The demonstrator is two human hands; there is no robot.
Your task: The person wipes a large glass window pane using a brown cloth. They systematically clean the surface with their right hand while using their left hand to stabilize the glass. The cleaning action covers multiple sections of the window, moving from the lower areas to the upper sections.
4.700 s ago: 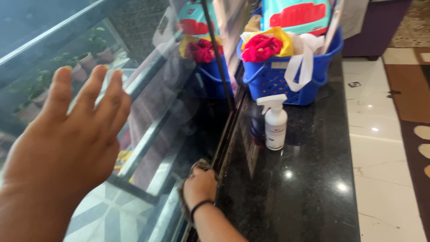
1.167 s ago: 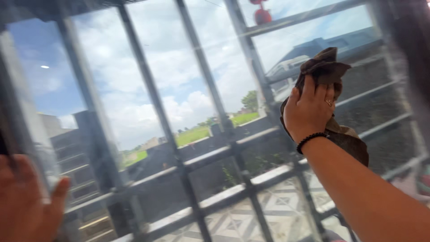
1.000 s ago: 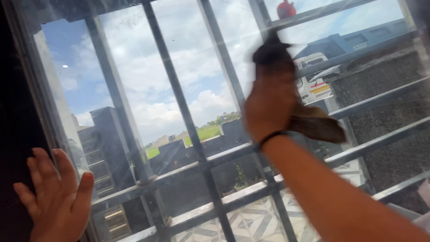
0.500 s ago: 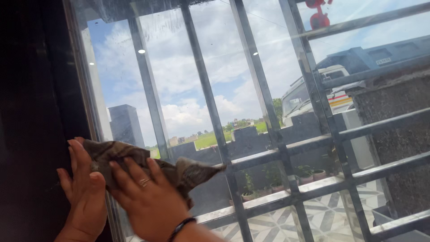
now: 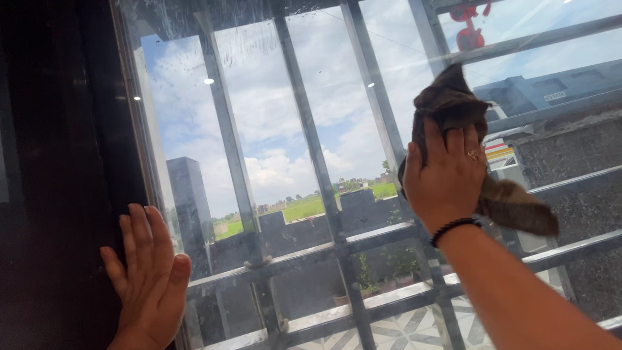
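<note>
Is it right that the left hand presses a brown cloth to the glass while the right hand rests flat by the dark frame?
Not quite: the hands are swapped. In the head view the right hand presses the brown cloth to the glass, while the left hand rests flat by the dark frame.

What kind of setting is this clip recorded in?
Probably an upper-floor room in a building, at a window. The right hand presses a brown cloth to the glass pane; metal bars stand outside, with fields beyond.
</note>
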